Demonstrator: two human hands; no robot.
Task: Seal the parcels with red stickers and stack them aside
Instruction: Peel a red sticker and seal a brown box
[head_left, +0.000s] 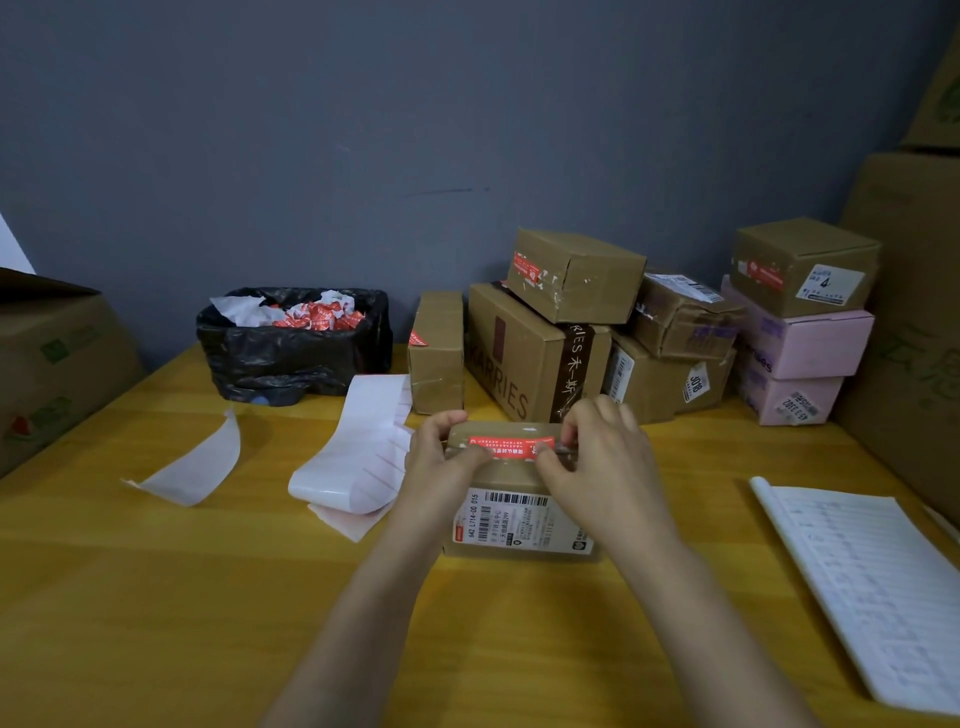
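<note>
**Red sticker pressed onto a small parcel**

A yellow wooden table (156, 597) carries everything. Along the wall at the back right sits a pile of stickered parcels (571, 275), brown and pink. A black-lined bin (291, 358) of sticker scraps stands back left, a lined notebook (872, 582) lies right, and a curl of backing paper (358, 447) lies just left of centre. In the middle the small parcel (519, 483) rests on the table. The left hand (441, 457) and right hand (602, 457) grip its far end, fingers curled over it, thumbs on the red sticker (506, 447).
</note>
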